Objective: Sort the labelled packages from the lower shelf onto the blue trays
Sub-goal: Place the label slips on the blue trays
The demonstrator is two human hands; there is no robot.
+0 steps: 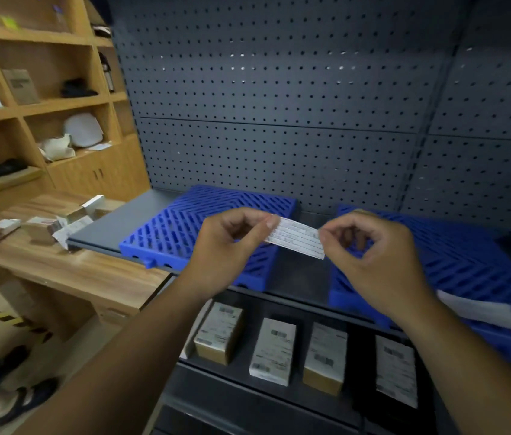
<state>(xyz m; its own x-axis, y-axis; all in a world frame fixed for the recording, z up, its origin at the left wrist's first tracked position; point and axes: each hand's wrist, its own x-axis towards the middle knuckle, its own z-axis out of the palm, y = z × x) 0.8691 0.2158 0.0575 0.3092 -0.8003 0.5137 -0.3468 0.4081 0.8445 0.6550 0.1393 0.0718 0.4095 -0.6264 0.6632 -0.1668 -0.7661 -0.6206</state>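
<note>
I hold a small white paper slip (295,237) with printed lines between both hands, above the upper shelf. My left hand (226,246) pinches its left end and my right hand (373,249) pinches its right end. Two blue slatted trays lie on the upper shelf: the left tray (185,227) bare, the right tray (467,262) with a white sheet (480,312) on its front edge. On the lower shelf (241,356) stand several labelled packages, among them a brown box (219,332), a white box (274,351), another box (326,356) and a flat white package (397,368).
A wooden table (75,271) at the left carries several small boxes (59,224). Wooden wall shelves (28,105) hold assorted items. A dark pegboard (279,105) backs the shelving. Another person's foot in a sandal (25,400) is at the lower left floor.
</note>
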